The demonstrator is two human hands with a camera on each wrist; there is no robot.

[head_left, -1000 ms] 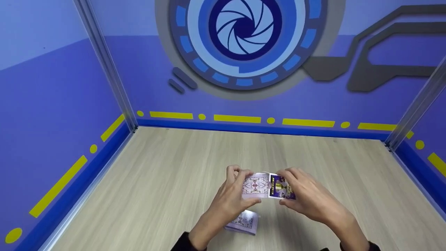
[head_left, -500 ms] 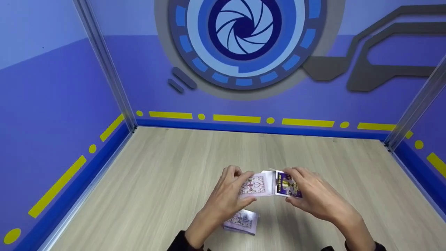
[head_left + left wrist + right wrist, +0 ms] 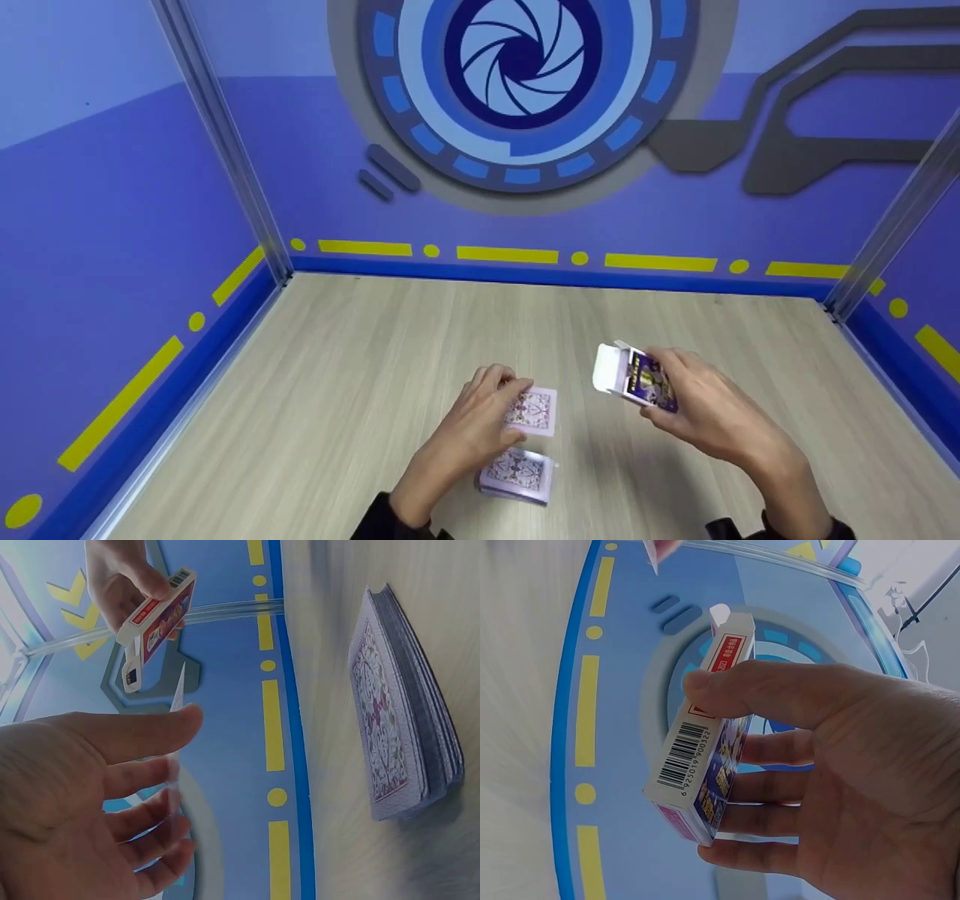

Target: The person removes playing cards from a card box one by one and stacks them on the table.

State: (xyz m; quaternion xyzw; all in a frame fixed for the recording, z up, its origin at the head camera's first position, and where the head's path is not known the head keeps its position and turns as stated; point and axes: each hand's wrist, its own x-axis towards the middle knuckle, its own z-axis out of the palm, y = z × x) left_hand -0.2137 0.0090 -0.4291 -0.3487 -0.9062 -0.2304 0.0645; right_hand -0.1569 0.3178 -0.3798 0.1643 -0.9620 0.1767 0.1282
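In the head view my left hand (image 3: 476,420) pinches a playing card (image 3: 538,411) by its edges, its patterned pink-white back facing up. The left wrist view catches that card (image 3: 179,690) edge-on, and it looks very thin. My right hand (image 3: 709,405) grips a small card box (image 3: 651,381) with a purple and yellow front, its white end flap standing out to the left. A barcode shows on the side of the box (image 3: 686,754) under my right thumb. Below the left hand a deck of cards (image 3: 517,474) lies on the table, backs up, slightly uneven.
The wood-grain table (image 3: 375,360) is bounded at the back by a blue printed wall (image 3: 285,165) with yellow marks. Clear or metallic posts (image 3: 225,142) stand at the back corners.
The box and the card, earlier end to end, have come apart. My right hand has moved right with the tilted box, whose open flap now shows. My left hand has shifted slightly left and down.
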